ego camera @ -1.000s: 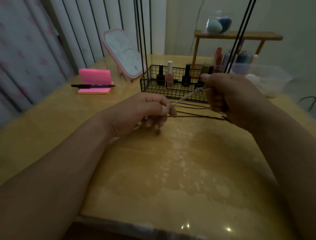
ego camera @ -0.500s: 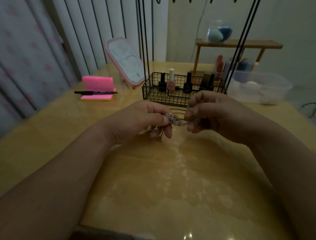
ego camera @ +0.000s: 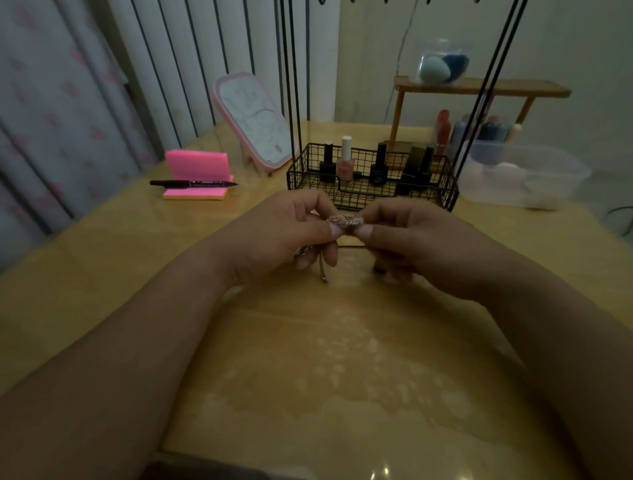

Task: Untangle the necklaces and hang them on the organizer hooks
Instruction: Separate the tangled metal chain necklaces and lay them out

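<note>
Both forearms reach in from the bottom corners and meet over the middle of the tabletop (ego camera: pixel 308 359), wrists raised a little above it. The left grip (ego camera: pixel 284 236), a bare hand with its back turned up, pinches one end of a bunched silver necklace (ego camera: pixel 344 221) between thumb and forefinger, and its other fingers curl under the palm. The right grip (ego camera: pixel 411 243) faces it. Its thumb and forefinger are clenched on the other end of the same bunch, the remaining fingers folded beneath. The tips of the two grips almost touch, with the knot of chain held in the air between them, just in front of the wire basket (ego camera: pixel 373 192). A loose chain end (ego camera: pixel 322 275) hangs from under the left grip toward the tabletop. A thin dark cord (ego camera: pixel 351 246) lies on the tabletop below; whether it is tangled with the silver chain cannot be told.

The basket holds upright nail polish bottles (ego camera: pixel 345 161). Black rods (ego camera: pixel 291 85) rise from it, and small hooks (ego camera: pixel 386 2) just show at the upper edge. To the left a black pen (ego camera: pixel 191 184) lies across a pink note pad (ego camera: pixel 197 164).
</note>
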Demonstrator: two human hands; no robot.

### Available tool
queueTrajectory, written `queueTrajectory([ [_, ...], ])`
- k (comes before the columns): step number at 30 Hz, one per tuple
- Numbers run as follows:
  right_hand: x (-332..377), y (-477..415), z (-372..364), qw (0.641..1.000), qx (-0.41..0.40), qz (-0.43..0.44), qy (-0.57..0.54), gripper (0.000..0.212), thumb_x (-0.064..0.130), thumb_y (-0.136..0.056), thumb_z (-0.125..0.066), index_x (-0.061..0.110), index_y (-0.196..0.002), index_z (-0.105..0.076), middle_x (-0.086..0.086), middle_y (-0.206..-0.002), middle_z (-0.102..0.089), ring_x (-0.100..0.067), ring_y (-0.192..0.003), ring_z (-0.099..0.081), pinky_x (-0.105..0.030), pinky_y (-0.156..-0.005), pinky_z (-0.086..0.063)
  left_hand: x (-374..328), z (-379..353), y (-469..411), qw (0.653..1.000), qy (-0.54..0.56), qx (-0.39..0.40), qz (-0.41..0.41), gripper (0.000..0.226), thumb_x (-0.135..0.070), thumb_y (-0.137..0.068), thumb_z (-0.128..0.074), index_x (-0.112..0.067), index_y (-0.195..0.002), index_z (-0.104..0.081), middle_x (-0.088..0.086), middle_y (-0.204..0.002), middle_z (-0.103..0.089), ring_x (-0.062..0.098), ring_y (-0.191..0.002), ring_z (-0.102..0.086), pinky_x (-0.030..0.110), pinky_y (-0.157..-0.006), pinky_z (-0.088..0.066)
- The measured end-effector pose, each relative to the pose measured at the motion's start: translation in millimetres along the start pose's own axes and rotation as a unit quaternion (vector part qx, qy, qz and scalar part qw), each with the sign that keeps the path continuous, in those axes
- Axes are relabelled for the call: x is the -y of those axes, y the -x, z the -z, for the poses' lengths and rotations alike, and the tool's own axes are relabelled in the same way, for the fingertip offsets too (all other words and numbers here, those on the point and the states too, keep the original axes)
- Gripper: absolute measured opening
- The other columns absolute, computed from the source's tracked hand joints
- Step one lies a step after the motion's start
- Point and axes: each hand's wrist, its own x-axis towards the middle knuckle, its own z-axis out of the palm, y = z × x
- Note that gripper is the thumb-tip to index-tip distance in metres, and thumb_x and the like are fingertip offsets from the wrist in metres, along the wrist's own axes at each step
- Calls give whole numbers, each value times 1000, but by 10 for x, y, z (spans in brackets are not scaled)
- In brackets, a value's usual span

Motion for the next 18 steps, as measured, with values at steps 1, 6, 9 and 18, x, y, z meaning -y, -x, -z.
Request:
queueTrajectory([
  [1,-2,3,35,1000,-11,0,17,11,21,-102,-61,17,-106,-70,5,-65,-56,-12,-54,-48,-24,-49,-43,1,7,3,1000,-8,-3,4,2,-9,-102,-60,-8,-104,-61,13,-84,-76,17,-54,-49,29,-55,-39],
  [6,22,22,97,996,-21,14,90,10,28,-100,-64,28,-103,-74,8,-61,-55,-6,-51,-44,-24,-48,-37,10,-10,17,1000,-23,-10,13,19,0,-99,-61,-9,-116,-64,3,-102,-78,17,-54,-44,24,-48,-39],
  [9,23,28,110,992,-24,26,122,12,31,-101,-63,29,-102,-75,11,-60,-57,0,-48,-45,-17,-46,-38,7,-34,22,999,-45,-1,17,26,-3,-100,-62,-16,-122,-66,3,-109,-78,18,-57,-45,23,-46,-39],
  [18,4,-2,89,998,-47,25,42,18,29,-104,-60,19,-98,-74,3,-59,-47,-12,-50,-37,-28,-47,-33,-19,-100,7,997,-70,35,18,13,-24,-102,-65,-21,-112,-71,8,-80,-77,15,-48,-49,24,-48,-40],
])
